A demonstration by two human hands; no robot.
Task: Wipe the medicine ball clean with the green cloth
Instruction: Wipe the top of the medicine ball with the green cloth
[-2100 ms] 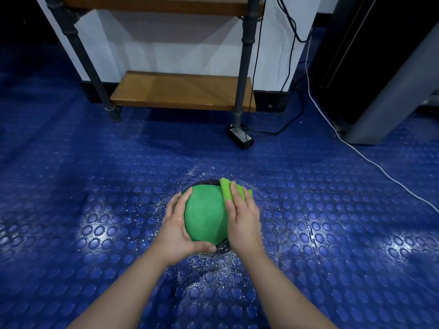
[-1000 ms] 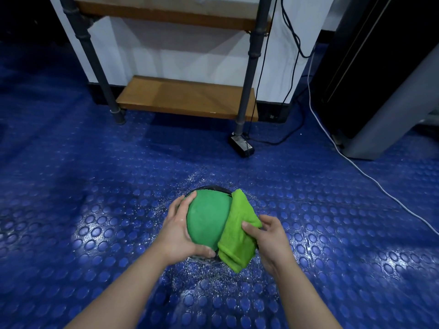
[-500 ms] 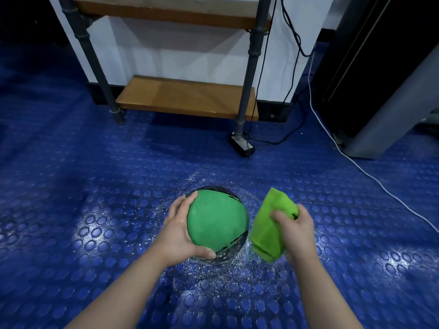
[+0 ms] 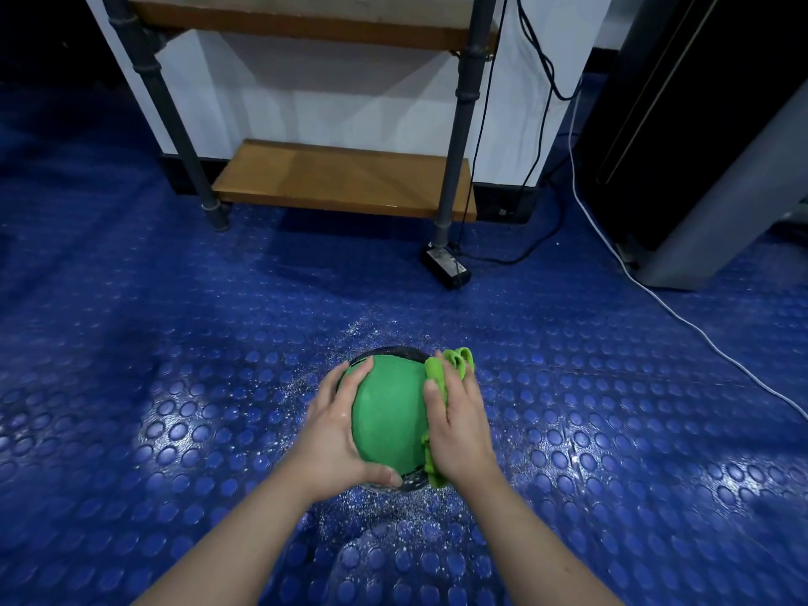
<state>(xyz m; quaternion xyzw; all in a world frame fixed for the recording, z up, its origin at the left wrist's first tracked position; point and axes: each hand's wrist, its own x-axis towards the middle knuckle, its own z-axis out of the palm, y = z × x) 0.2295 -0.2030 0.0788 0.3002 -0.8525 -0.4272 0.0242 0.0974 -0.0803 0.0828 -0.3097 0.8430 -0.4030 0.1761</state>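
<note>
Medicine ball [image 4: 387, 419] sits on the floor [image 4: 175, 343] between my grips, left hand [image 4: 334, 435] clasping it, right hand [image 4: 459, 426] flattening the green cloth [image 4: 454, 358] alongside; mid-wipe, next I'd rotate it.

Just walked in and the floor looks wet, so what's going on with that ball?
A person is wiping a green medicine ball that sits on the blue studded floor. The left hand steadies the ball's left side, while the right hand presses a green cloth flat against its right side. Droplets speckle the floor around the ball.
</note>
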